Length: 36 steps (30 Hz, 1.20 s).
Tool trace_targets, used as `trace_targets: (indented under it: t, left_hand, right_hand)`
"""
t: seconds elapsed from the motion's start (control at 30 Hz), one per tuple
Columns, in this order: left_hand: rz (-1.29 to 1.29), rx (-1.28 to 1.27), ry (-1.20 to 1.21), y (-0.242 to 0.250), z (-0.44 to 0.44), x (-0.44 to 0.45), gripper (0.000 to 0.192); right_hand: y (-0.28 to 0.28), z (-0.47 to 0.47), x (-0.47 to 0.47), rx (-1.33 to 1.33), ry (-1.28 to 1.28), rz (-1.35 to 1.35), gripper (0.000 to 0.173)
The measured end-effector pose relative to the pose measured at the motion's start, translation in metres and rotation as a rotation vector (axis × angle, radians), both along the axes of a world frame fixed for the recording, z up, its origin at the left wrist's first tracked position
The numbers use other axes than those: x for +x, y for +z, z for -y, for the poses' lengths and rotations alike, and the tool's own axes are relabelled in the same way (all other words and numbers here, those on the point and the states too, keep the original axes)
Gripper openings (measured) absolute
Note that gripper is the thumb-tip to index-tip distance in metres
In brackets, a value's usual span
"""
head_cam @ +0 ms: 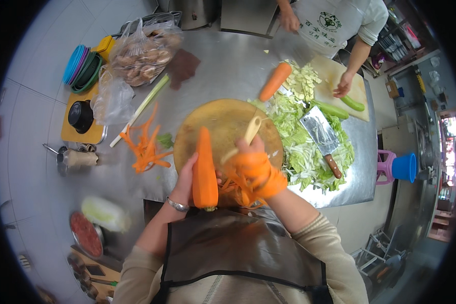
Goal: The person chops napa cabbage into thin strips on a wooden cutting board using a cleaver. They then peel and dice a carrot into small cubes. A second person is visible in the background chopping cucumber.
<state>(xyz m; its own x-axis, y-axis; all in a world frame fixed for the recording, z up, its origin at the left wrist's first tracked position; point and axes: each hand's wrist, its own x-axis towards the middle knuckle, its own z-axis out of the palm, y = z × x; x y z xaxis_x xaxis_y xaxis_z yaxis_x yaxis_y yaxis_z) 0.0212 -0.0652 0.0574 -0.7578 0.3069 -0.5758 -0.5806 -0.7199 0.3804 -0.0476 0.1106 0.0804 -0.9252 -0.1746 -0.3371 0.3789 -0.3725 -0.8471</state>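
My left hand (186,181) grips a large peeled-looking carrot (205,171), its narrow end pointing away from me and its stem end near my apron. In my right hand (255,147) is a pale-handled peeler (253,129); motion blurs its head, and I cannot tell whether it touches the carrot. Orange carrot peelings (247,194) drape over that hand and wrist and hang beside the carrot. Both hands are over the near part of a round wooden chopping board (228,110). More carrot strips (144,152) lie to its left.
Shredded cabbage (296,133) carries a cleaver (321,131) at right. Beyond are a whole carrot (275,81), sliced vegetable pieces (302,81) and a co-worker's hand (344,85) at a white cutting board (349,76). Left stand a bagged heap (148,57) and a black bowl (80,116).
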Motion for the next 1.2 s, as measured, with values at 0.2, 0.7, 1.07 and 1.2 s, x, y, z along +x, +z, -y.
trace_targets:
  t: [0.2,0.7,1.07,1.2]
  left_hand:
    - [0.081,0.099,0.024,-0.003,-0.008,-0.009,0.047]
    - [0.022,0.183,0.05,0.001,-0.003,-0.012,0.042]
    - [-0.058,0.046,-0.287,0.008,-0.024,0.015,0.045]
    - [-0.023,0.066,-0.156,0.004,-0.016,0.003,0.056]
  right_hand:
    - [-0.001,0.029,0.046,0.311,0.119,-0.14,0.02]
    - [0.014,0.009,0.021,0.311,0.1,-0.072,0.016]
    - [-0.02,-0.008,-0.053,0.224,-0.172,-0.052,0.015]
    - [0.003,-0.018,-0.034,0.24,-0.02,0.052,0.018]
